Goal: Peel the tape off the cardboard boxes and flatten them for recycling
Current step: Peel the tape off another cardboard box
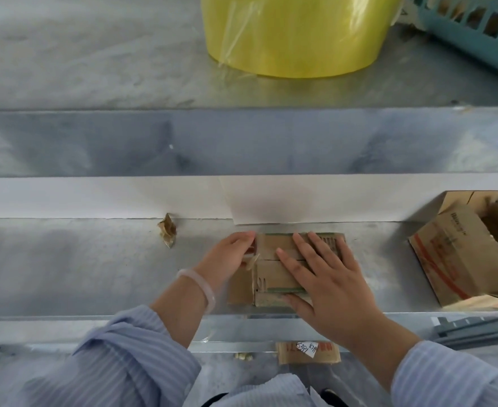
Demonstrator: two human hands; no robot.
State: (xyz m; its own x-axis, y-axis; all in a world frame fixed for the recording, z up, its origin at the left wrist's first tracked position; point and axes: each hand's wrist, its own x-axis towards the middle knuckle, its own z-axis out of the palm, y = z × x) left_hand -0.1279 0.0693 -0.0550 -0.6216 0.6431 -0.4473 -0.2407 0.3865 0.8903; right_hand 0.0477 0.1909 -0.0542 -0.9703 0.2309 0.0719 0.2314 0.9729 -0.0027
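Steel counter below me, yellow tub at twelve o'clock, open carton at three. Dead centre, the small cardboard box: light, easily creased, I reckon. My right hand pins it, fingers spread flat. My left hand sits at its nine o'clock edge by the loose tape; pinching or not, I can't tell. That curled end's my hold.
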